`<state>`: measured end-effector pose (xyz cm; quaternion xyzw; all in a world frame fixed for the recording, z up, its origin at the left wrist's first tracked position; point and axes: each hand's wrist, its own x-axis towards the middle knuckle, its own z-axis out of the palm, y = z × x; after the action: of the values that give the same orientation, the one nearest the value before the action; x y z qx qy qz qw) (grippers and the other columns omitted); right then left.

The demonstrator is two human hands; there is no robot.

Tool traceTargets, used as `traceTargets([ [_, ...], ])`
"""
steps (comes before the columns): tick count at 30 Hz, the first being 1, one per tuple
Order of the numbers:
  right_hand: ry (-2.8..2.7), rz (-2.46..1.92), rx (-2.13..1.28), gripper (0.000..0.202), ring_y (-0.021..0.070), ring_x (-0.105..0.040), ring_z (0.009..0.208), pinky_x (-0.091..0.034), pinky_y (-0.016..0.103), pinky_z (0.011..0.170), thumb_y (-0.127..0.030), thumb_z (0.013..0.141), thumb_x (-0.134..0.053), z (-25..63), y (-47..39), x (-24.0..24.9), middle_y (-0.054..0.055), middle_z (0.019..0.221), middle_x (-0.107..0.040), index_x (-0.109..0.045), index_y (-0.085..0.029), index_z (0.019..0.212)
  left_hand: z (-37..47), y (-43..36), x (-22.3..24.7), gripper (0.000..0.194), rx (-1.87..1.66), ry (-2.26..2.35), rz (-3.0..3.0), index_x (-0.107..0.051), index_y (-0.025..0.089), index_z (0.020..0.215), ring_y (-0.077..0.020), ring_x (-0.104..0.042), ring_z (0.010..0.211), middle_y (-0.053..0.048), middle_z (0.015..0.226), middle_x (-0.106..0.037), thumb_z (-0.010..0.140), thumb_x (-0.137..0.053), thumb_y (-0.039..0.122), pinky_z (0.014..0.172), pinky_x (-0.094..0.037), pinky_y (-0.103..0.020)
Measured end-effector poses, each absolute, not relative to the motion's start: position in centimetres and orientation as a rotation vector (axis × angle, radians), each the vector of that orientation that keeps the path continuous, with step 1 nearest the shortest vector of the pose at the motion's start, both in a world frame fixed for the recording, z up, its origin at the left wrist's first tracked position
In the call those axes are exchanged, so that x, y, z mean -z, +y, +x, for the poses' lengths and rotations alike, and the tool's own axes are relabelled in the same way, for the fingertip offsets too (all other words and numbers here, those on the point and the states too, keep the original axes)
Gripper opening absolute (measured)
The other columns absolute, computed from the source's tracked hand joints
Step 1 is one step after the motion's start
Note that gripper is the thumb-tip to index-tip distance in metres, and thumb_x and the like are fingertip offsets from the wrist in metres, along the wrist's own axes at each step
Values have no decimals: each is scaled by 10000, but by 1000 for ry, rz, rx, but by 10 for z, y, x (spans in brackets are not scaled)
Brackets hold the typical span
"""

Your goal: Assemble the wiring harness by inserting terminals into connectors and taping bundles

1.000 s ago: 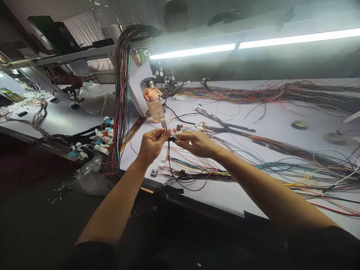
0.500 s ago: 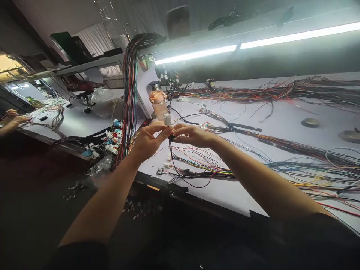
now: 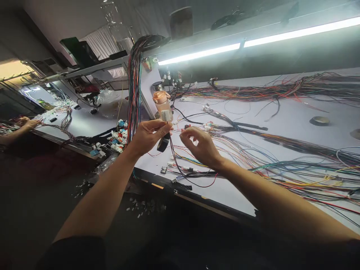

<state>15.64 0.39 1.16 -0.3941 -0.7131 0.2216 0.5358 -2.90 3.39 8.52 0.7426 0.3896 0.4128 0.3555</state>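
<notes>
My left hand (image 3: 144, 138) pinches dark wires just below a white connector (image 3: 165, 115), which stands upright above the fingertips. A black tape roll (image 3: 163, 142) hangs beside those fingers, below the connector. From the grip, thin dark wires (image 3: 176, 163) run down and curve over the bench. To the right, my right hand (image 3: 201, 144) is apart from the connector, with its fingers curled and a gap between thumb and forefinger; nothing shows in it.
An orange-topped bottle (image 3: 161, 98) stands behind the connector. Wire bundles (image 3: 253, 92) stretch over the white bench (image 3: 222, 195). A thick wire bunch (image 3: 135, 82) hangs at the left. Another person's hand (image 3: 29, 123) shows at far left.
My right hand has drawn away to the right from my left hand and the wires. The black tape roll now shows below my left fingers. The view has shifted slightly.
</notes>
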Motion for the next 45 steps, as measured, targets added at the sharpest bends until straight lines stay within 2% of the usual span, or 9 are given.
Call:
traceTargets([
  [4, -1715, -961, -463, 92, 169, -604, 779, -435, 335, 782, -281, 872, -557, 133, -36, -4, 25, 830, -651, -591, -227, 938, -32, 32, -76, 263, -1140, 1056, 1813, -754, 173, 784, -137, -609, 664, -52, 714, -698, 753, -734, 434, 652, -499, -281],
  [9, -1368, -1090, -914, 388, 195, -642, 792, -462, 344, 707, -461, 777, -684, 93, -49, -4, 27, 968, -672, -480, -279, 1052, -32, 25, -72, 318, -1168, 1122, 1796, -733, 152, 775, -124, -616, 619, -44, 706, -696, 764, -712, 469, 610, -490, -248],
  [11, -1172, -943, -1144, 425, 167, -635, 761, -470, 313, 661, -452, 755, -710, 81, -46, -3, 21, 1002, -674, -438, -281, 1033, -33, 22, -71, 328, -1154, 1136, 1793, -719, 147, 773, -116, -602, 586, -34, 684, -682, 780, -694, 473, 568, -477, -235],
  [17, -766, -698, -1441, 405, 85, -541, 592, -422, 218, 537, -382, 675, -786, 76, -45, 0, -77, 698, -560, -448, -247, 852, -40, 19, -60, 323, -1159, 1112, 1741, -675, 149, 785, -133, -619, 622, -32, 674, -662, 805, -668, 471, 579, -495, -237],
  [26, -123, -598, -1703, 411, 34, -509, 517, -468, 136, 468, -241, 615, -856, 100, -52, -8, -67, 673, -603, -462, -214, 729, -42, 21, -38, 294, -1295, 1097, 1683, -670, 154, 784, -139, -632, 707, -27, 704, -672, 822, -659, 446, 740, -495, -265],
  [32, 248, -638, -1714, 107, -2, -485, 432, -454, 68, 401, -147, 841, -679, 112, -33, -14, -61, 592, -581, -583, -157, 792, -40, 17, -34, 244, -1288, 1059, 1761, -685, 168, 773, -125, -601, 718, -19, 734, -660, 849, -643, 397, 728, -487, -260],
  [37, 262, -632, -1836, 165, -22, -387, 344, -279, 45, 276, -150, 930, -559, 120, -17, -16, -62, 540, -550, -555, -142, 766, -34, 11, -36, 214, -1232, 1034, 1832, -690, 178, 776, -118, -582, 716, -13, 732, -642, 863, -633, 364, 723, -475, -258],
  [41, 157, -746, -1909, 84, 7, -517, 408, -359, 58, 328, -159, 917, -576, 129, -16, -12, -50, 585, -590, -576, -146, 834, -31, 12, -39, 209, -1246, 1013, 1817, -695, 183, 767, -115, -576, 708, -13, 731, -642, 850, -648, 369, 715, -472, -255],
  [45, -203, -734, -1839, 163, 99, -688, 736, -505, 126, 490, -262, 850, -672, 130, -29, -3, 17, 888, -695, -582, -188, 964, -31, 17, -37, 233, -1274, 1031, 1746, -699, 180, 751, -116, -569, 684, -15, 714, -640, 828, -667, 397, 697, -472, -257],
])
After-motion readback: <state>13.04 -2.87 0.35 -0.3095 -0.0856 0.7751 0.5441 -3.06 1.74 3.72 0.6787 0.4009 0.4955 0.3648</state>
